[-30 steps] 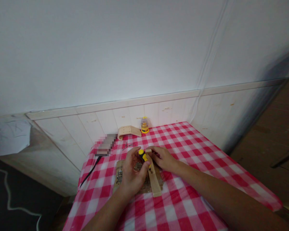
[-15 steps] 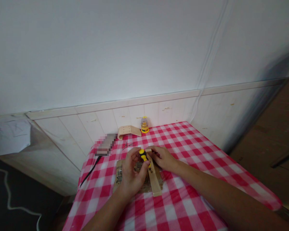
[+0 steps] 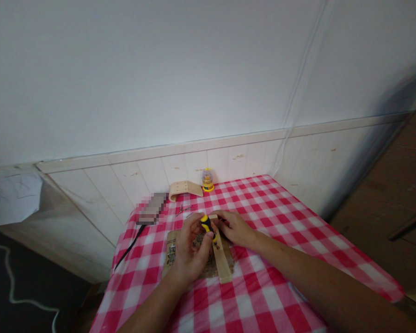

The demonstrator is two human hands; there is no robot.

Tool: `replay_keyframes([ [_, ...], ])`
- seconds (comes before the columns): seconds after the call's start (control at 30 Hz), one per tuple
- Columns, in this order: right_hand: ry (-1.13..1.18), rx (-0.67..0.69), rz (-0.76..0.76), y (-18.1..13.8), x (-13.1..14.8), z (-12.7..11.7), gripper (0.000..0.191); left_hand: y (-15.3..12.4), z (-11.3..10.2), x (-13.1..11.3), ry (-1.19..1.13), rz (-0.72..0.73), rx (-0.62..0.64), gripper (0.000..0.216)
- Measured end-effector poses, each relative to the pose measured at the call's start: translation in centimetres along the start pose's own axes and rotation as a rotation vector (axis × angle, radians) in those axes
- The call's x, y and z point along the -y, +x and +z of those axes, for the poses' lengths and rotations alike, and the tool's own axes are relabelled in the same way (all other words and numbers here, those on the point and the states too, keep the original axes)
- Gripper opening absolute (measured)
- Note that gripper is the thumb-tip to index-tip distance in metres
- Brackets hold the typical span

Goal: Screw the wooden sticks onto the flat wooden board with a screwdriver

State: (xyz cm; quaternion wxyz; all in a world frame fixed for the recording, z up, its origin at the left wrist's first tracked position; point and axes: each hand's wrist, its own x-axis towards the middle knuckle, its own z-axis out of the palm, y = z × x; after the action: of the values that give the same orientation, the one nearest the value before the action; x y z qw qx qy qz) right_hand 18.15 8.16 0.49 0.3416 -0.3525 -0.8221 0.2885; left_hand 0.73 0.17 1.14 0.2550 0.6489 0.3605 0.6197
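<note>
My left hand (image 3: 187, 252) is closed around a short yellow-and-black screwdriver (image 3: 205, 224), thumb on the near side. The driver's lower end points down at a pale wooden bar (image 3: 223, 268), where a small dark metal spot shows near the tip. My right hand (image 3: 236, 229) grips the far part of the bar from its right side, fingers bent over it. Under the bar lies a flat brown packet (image 3: 171, 252) with dark printed characters, partly covered by my left hand.
A bent wooden piece with small holes (image 3: 184, 187) and a clear-and-yellow bit holder (image 3: 208, 181) stand by the wall. Several screws (image 3: 184, 210) lie nearer. A blurred-out flat object (image 3: 152, 210) with a black strap (image 3: 131, 247) rests left on the checked tablecloth (image 3: 263, 300).
The screwdriver has turned slightly in my left hand, with more black showing on its handle. Both hands and the wooden bar stay in nearly the same place.
</note>
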Motion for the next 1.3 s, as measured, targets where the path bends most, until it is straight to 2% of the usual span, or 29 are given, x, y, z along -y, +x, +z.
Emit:
replay_keyframes([
  [0.1,-0.007,0.008,-0.006,0.02,-0.05,-0.01,0.024,-0.08,-0.08,0.04,0.046,0.033,-0.001,0.036],
  [0.3,0.025,0.015,-0.038,-0.07,-0.08,-0.15,0.030,0.24,0.00,0.31,0.328,0.117,-0.126,0.043],
  [0.4,-0.001,0.007,-0.039,-0.10,-0.05,-0.21,0.033,0.28,0.06,0.61,0.322,0.109,-0.148,0.042],
  [0.9,0.034,0.006,-0.017,-0.15,-0.11,-0.11,0.026,-0.21,-0.36,0.49,0.236,0.088,-0.052,0.041],
  [1.3,0.030,0.006,0.002,-0.13,-0.09,-0.08,0.025,-0.28,-0.29,0.72,0.206,0.061,-0.054,0.041],
])
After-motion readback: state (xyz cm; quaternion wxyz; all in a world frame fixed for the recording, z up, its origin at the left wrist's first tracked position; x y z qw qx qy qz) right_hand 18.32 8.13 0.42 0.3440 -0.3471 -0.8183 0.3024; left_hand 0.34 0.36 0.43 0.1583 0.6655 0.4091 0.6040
